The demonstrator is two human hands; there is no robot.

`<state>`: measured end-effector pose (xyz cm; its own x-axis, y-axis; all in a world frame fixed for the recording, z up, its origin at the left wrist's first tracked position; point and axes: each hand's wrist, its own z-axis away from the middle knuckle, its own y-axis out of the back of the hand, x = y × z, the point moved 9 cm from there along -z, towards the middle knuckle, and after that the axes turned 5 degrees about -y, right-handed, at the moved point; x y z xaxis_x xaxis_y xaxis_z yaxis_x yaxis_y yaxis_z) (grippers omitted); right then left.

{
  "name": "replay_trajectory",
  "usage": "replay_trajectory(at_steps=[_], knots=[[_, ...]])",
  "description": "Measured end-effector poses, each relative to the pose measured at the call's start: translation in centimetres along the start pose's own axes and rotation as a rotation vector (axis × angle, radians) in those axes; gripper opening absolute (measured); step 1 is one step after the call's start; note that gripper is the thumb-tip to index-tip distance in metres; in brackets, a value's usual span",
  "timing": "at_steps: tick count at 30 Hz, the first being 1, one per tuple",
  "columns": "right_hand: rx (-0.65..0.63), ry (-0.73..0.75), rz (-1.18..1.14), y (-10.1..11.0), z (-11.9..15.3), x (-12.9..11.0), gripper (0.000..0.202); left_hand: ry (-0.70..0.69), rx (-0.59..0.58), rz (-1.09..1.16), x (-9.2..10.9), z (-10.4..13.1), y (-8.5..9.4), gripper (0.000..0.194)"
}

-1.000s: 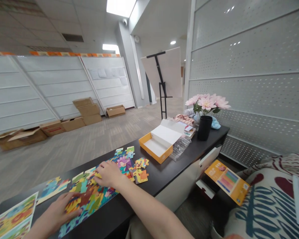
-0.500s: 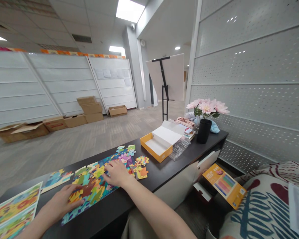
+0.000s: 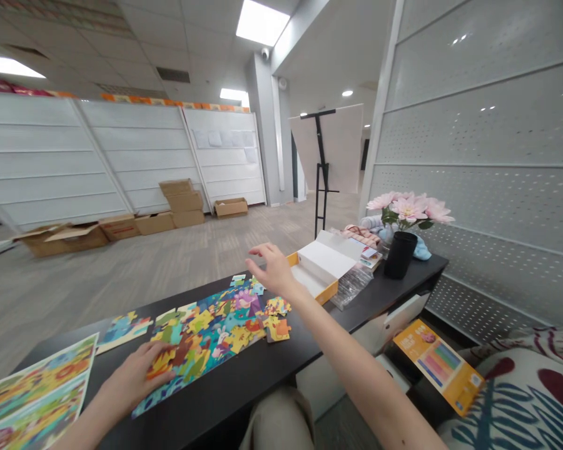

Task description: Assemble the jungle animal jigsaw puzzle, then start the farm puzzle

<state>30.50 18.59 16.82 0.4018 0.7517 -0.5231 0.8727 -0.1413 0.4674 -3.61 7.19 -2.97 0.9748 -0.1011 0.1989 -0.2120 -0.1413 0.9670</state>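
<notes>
A colourful jigsaw puzzle (image 3: 206,337), largely joined, lies on the dark table. My left hand (image 3: 138,378) rests at its left end, thumb and fingers spread on the pieces. Raised over the puzzle's far right corner is my right hand (image 3: 272,272), its fingers apart and nothing visible in them. Below it are light blue-green loose pieces (image 3: 238,280), partly covered by the hand. More loose pieces (image 3: 278,328) lie at the puzzle's right edge. A joined strip of pieces (image 3: 124,330) sits off the upper left side, and a printed picture sheet (image 3: 37,394) lies at the far left.
An open yellow box (image 3: 328,292) with a white lid stands right of the puzzle, partly behind my right hand. Beyond are crumpled clear plastic (image 3: 354,286) and a black vase (image 3: 400,255) of pink flowers. A yellow printed carton (image 3: 438,365) is below at right.
My right hand has lifted off the puzzle and moved right and away, uncovering the pieces beneath. My left hand stays on the left end. The whole view has shifted slightly.
</notes>
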Motion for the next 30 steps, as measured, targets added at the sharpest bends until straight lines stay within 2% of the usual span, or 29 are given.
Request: replay_trajectory(at_steps=[2, 6, 9, 11, 14, 17, 21, 25, 27, 30], knots=[[-0.086, 0.013, 0.009, -2.1, 0.8, 0.1, 0.015, -0.022, -0.042, 0.065, 1.0, 0.1, 0.1, 0.052], [-0.252, 0.006, 0.002, -9.2, 3.1, 0.8, 0.012, 0.004, -0.065, 0.081, 2.1, -0.1, 1.4, 0.051], [-0.276, -0.032, -0.033, -13.4, 3.8, 1.9, 0.01, -0.009, -0.069, 0.115, 2.9, -0.7, 2.5, 0.055], [-0.26, -0.069, -0.046, -15.2, 3.8, 2.9, 0.009, -0.041, -0.052, 0.161, 3.4, -1.1, 3.0, 0.058], [-0.238, -0.098, -0.007, -16.6, 4.1, 4.2, 0.011, -0.087, -0.039, 0.228, 3.9, -1.2, 3.1, 0.056], [-0.29, -0.043, 0.058, -17.4, 5.0, 4.5, 0.013, -0.092, -0.026, 0.266, 4.2, -0.5, 3.1, 0.055], [-0.357, -0.014, 0.135, -17.7, 5.9, 4.1, 0.014, -0.068, -0.009, 0.29, 5.1, 0.5, 3.6, 0.058], [-0.41, -0.029, 0.12, -17.7, 6.2, 2.6, 0.016, -0.084, 0.009, 0.339, 7.2, 0.4, 3.5, 0.069], [-0.501, -0.049, 0.026, -18.2, 6.6, 1.5, 0.022, -0.105, 0.034, 0.358, 8.3, 0.0, 3.2, 0.075], [-0.703, -0.11, -0.226, -19.3, 7.9, -0.3, 0.027, -0.179, 0.101, 0.373, 9.8, -0.5, 3.1, 0.08]])
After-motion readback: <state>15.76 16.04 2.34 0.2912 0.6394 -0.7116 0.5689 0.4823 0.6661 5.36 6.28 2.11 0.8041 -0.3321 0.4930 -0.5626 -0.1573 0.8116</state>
